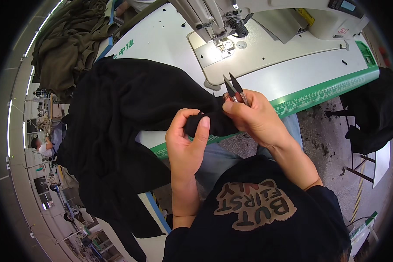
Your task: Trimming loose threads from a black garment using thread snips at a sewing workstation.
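Observation:
A large black garment lies over the front left of the sewing table and hangs down past its edge. My left hand is closed round a bunched part of this cloth, thumb on top. Beside it, my right hand grips thread snips, their two dark blades pointing up and slightly apart. The same hand's thumb and fingertips touch the cloth edge; what exactly they pinch is hidden. Beyond the snips stands a white sewing machine with its needle area lit.
A green ruler strip runs along the table's front edge. Brown-green garments are piled at the far left. More black cloth lies on a stand at the right. Scraps litter the floor, and a person sits in the distance.

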The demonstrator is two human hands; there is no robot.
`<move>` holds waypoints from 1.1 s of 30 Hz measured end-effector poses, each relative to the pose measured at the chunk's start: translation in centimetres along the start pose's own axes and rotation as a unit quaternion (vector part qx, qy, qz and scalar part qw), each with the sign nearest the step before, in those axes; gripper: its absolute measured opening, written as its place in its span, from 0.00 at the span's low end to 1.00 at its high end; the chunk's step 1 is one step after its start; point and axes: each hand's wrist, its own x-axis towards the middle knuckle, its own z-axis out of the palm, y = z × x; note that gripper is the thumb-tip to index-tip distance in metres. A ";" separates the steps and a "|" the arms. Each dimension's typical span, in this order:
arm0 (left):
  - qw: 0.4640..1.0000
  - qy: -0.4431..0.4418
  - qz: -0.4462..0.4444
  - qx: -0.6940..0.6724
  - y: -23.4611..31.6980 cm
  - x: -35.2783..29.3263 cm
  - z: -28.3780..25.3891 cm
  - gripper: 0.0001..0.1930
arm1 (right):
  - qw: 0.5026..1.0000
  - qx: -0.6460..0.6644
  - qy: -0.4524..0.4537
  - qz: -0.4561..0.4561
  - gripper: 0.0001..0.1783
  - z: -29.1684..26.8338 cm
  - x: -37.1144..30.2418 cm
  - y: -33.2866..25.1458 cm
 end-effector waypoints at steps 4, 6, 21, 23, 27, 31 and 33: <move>1.000 -0.007 -0.012 -0.019 0.3 0.0 0.1 0.07 | 0.982 0.171 -0.058 0.050 0.10 -0.4 0.2 0.6; 1.000 -0.009 -0.014 -0.023 0.4 0.1 0.1 0.07 | 0.987 0.139 -0.061 0.044 0.10 -0.6 0.0 0.4; 0.997 -0.022 -0.031 -0.064 0.4 0.3 0.2 0.08 | 0.981 -0.164 0.019 -0.101 0.10 0.3 -0.9 -0.1; 0.998 -0.026 -0.017 -0.048 0.4 0.3 0.5 0.07 | 0.976 -0.185 0.023 -0.116 0.09 0.2 -0.7 0.2; 0.999 -0.041 0.001 -0.019 0.1 0.4 0.3 0.07 | 0.974 -0.195 0.010 -0.111 0.10 0.3 -0.8 -0.5; 0.997 -0.072 0.009 0.019 -0.5 0.7 -0.3 0.07 | 0.969 -0.199 -0.007 -0.149 0.11 0.4 -0.6 -0.7; 0.996 -0.085 0.010 0.031 -0.3 0.8 -0.2 0.08 | 0.964 -0.201 -0.011 -0.171 0.11 0.1 -0.6 -0.9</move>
